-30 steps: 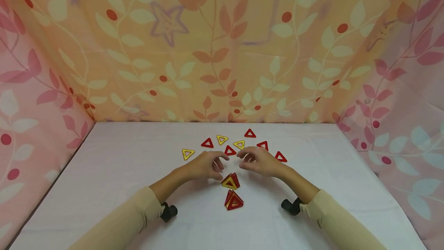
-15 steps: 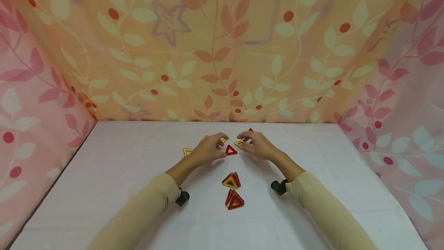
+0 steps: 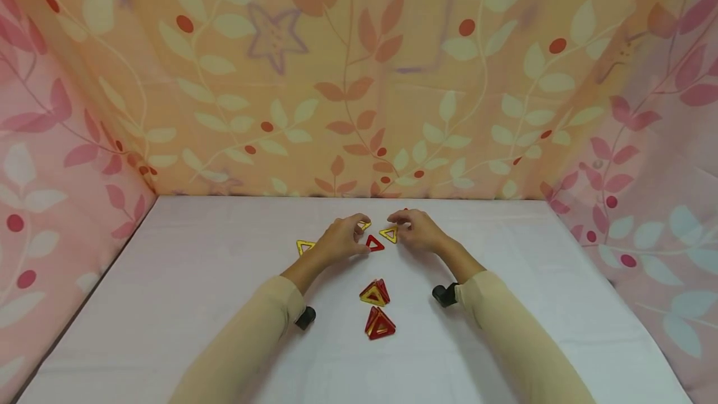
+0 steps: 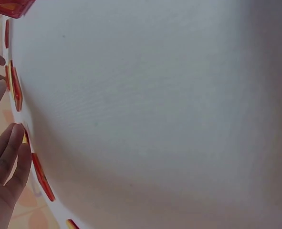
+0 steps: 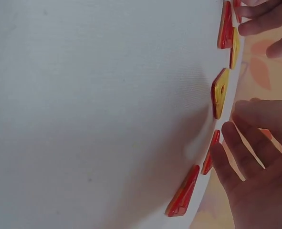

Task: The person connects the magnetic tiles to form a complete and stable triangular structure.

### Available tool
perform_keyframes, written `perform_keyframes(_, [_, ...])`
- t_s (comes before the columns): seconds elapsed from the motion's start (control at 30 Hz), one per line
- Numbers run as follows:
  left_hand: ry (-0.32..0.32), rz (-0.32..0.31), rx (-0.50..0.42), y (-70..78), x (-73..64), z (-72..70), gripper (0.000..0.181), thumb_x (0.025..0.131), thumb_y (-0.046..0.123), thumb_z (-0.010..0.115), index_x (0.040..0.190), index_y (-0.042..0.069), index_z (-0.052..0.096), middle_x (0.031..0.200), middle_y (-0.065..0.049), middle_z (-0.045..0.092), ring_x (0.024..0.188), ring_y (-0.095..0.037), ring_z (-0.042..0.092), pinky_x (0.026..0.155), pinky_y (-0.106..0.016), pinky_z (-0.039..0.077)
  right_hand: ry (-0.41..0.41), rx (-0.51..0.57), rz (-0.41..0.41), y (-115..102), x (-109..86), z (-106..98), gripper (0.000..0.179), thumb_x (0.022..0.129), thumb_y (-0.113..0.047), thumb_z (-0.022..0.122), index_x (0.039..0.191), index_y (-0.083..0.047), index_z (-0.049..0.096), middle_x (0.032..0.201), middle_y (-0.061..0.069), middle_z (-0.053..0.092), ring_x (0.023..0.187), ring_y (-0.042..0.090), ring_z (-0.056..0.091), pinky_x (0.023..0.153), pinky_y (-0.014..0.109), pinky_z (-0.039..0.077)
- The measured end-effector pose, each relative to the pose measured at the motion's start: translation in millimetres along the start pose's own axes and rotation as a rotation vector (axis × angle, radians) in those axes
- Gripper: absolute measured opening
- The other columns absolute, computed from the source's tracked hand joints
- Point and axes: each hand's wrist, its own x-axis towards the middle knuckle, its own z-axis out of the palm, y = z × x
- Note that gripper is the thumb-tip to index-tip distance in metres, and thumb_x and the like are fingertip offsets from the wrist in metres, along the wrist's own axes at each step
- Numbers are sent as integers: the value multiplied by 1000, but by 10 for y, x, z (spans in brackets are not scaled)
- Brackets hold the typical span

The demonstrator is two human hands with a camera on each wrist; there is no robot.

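On the white table (image 3: pixel 196 304), four flat triangles show toward the far edge: three yellow triangles (image 3: pixel 388 234) and one red triangle (image 3: pixel 374 242). Nearer the front edge stand two pyramids (image 3: pixel 374 292). The left hand (image 3: pixel 338 239) and right hand (image 3: pixel 417 229) rest with fingers loosely bent; the right hand's fingertips touch a yellow triangle, and neither hand grips anything.

A makeshift recording booth: leaf-patterned fabric walls (image 3: pixel 359 80) enclose a white-covered table (image 3: pixel 196 279); toy triangle tiles (image 3: pixel 374 292) lie there.
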Motion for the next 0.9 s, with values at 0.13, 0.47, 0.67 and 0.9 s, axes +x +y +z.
perform_keyframes(0.13, [-14, -4, 34, -25, 21, 41, 61, 80, 17, 85, 133, 10, 57, 108, -9, 69, 94, -20, 61, 86, -39, 51, 3, -6, 0, 55, 5, 36, 39, 84, 13, 52, 118, 5, 67, 115, 17, 69, 106, 31, 61, 95, 49, 49])
perform_keyframes(0.47, [-17, -12, 95, 15, 40, 102, 58, 83, 13, 81, 136, 11, 56, 105, -6, 69, 101, -23, 60, 94, -45, 45, -57, 0, 61, 55, 6, 83, 42, 85, 11, 54, 124, 0, 66, 123, 12, 67, 120, 30, 58, 107, 50, 40])
perform_keyframes(0.67, [-2, -11, 74, 2, 47, 102, 56, 83, 9, 81, 134, 9, 57, 103, -6, 70, 101, -23, 61, 93, -44, 46, -75, -29, 56, 43, 12, 97, 41, 84, 11, 56, 122, 1, 67, 118, 12, 68, 116, 29, 60, 104, 49, 44])
perform_keyframes(0.9, [8, -20, 54, -8, 55, 111, 55, 83, 6, 79, 133, 9, 58, 102, -6, 72, 103, -25, 59, 95, -45, 44, -80, -82, 59, 10, 6, 111, 37, 84, 9, 62, 119, -1, 70, 115, 10, 68, 114, 29, 61, 101, 50, 46])
